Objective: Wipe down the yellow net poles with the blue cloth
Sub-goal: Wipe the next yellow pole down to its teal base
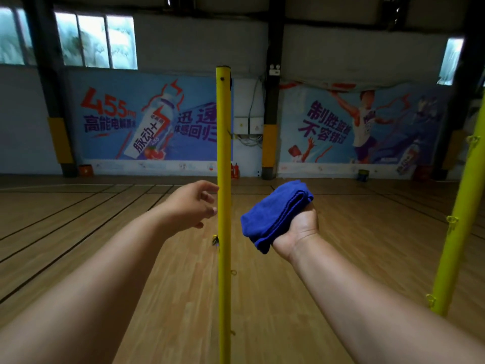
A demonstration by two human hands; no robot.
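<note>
Yellow net pole stands upright straight ahead of me, rising from the wooden court floor to a capped top against the far wall, and I take it as my landmark. Just left of the pole is my left hand, holding nothing, its fingers loosely curled toward the pole and reaching its near edge; I cannot tell whether they actually touch it. Right of the pole, near but apart from it, my right hand is raised palm-up and grips the folded blue cloth, with my fingers wrapped behind the bundle. A small hook sticks out of the pole's left side just below my left hand. Far right of the pole, a second yellow pole leans across the frame edge. Behind the pole, blue advertising banners cover the wall beneath the windows.
</note>
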